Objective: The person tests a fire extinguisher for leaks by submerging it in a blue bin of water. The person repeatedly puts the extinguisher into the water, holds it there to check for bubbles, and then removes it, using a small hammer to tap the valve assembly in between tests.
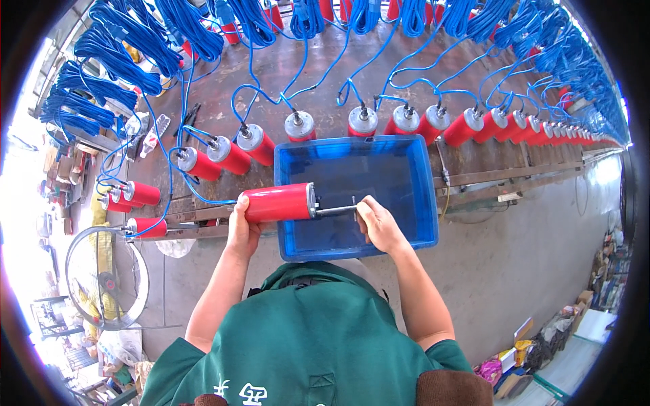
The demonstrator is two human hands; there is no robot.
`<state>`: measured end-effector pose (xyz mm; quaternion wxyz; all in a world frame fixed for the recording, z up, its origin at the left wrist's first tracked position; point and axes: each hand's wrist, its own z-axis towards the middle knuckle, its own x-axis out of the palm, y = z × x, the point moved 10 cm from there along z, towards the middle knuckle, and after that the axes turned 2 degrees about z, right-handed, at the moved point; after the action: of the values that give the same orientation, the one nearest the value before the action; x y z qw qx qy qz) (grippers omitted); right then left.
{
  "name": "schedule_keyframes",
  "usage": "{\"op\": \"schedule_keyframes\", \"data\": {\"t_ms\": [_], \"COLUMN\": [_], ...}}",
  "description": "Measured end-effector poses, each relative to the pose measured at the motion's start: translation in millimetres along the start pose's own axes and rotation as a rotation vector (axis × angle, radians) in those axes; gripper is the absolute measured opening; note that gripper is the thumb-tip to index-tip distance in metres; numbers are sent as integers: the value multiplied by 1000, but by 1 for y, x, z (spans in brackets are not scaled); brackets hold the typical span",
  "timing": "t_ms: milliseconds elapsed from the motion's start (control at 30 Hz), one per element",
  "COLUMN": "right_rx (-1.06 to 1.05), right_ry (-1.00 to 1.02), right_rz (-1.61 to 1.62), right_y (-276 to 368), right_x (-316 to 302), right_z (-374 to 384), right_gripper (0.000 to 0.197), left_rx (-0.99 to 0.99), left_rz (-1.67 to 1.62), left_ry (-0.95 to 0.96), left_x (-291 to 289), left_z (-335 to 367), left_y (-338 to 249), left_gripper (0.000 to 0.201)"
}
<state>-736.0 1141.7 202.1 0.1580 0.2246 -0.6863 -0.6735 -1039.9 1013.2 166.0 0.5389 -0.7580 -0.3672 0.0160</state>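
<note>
My left hand [240, 227] grips the cable end of a red cylinder [277, 203] that looks like a pump motor, held sideways. Its far left end has a blue cable [210, 201] coming out, and a silver cap [312, 200] closes its right end. From that cap a thin metal rod [335, 211] sticks out to the right, with a small crosspiece near its tip. The fingers of my right hand [377, 223] are closed on the rod's end. Beneath both hands lies a blue plastic tub [424, 196] with a dark interior, perhaps holding liquid.
Several red cylinders [464, 127] with silver caps line the edge of a brown worktable [217, 81]. Blue cables run from them to coiled bundles [254, 20] along the back. Black pliers [189, 120] lie on the left side. A round fan frame [108, 277] stands at lower left.
</note>
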Motion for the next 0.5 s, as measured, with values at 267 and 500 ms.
{"op": "schedule_keyframes", "data": {"t_ms": [267,500], "right_rx": [381,342], "right_ry": [162,145], "right_rz": [143,211], "right_y": [-36,-35], "right_x": [2,1], "right_z": [-6,-2], "right_gripper": [51,54], "left_rx": [-2,14], "left_rz": [16,19], "left_ry": [22,21], "left_x": [-4,0], "left_z": [2,-1], "left_y": [2,-3], "left_gripper": [68,65]}}
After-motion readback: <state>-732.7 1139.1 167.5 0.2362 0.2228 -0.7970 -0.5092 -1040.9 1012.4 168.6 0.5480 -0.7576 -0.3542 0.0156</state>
